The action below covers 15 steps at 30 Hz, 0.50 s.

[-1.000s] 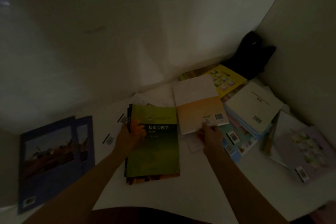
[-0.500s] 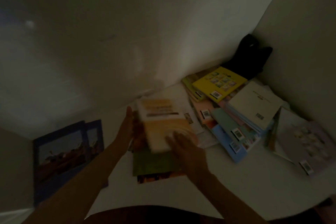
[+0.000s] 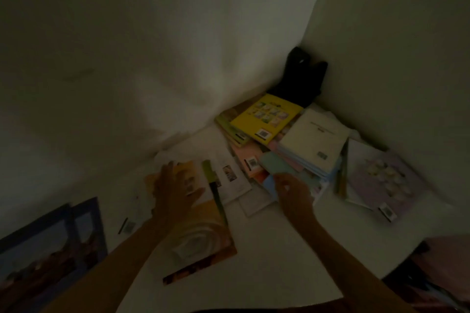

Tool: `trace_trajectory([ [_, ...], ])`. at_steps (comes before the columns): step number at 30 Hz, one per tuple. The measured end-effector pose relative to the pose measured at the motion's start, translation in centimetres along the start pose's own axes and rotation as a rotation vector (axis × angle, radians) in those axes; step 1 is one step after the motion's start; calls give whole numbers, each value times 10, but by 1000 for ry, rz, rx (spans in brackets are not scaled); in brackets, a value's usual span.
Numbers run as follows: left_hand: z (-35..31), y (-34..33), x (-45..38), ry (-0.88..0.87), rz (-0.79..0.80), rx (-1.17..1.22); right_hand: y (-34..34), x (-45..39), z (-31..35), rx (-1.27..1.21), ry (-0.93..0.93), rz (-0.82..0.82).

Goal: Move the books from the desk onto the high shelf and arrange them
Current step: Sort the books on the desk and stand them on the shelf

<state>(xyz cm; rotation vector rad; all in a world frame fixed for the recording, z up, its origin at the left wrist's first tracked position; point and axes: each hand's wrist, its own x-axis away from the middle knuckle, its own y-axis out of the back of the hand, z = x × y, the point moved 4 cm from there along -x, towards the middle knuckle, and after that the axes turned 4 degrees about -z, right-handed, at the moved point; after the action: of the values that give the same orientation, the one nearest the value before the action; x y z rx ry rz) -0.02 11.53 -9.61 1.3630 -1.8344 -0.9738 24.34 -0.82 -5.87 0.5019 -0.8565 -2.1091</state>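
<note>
Two blue books [image 3: 50, 244] are lying at the far left of the white surface [image 3: 267, 249]. The left hand [image 3: 175, 193] is resting flat, fingers spread, on one orange book [image 3: 198, 234]. The right hand [image 3: 292, 193] is pinching one light-blue book [image 3: 270, 184] under the right-hand heap [image 3: 300, 145].

Paper books on a smooth white shelf

My left hand [image 3: 175, 190] lies on an orange book [image 3: 201, 241] with a slightly glossy paper cover; the yellow book [image 3: 264, 119] looks glossy too, the cream book [image 3: 314, 138] matt, the black thing [image 3: 301, 79] cloth-like.
</note>
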Motion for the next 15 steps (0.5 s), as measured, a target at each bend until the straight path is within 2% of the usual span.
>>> trace_trajectory([
  [2,-49,-12,-20,-95,20,63,39,-30,-26,-91,-228,-141],
  [5,-122,-42,-44,-175,137,162,76,-64,-73,-270,-515,-223],
  [8,-176,-70,-63,-235,191,247,82,-88,-103,-429,-693,-142],
  [11,-205,-93,-81,-285,160,242,75,-101,-111,-669,-873,4],
  [15,-212,-110,-115,-244,163,145,65,-117,-122,-708,-858,51],
])
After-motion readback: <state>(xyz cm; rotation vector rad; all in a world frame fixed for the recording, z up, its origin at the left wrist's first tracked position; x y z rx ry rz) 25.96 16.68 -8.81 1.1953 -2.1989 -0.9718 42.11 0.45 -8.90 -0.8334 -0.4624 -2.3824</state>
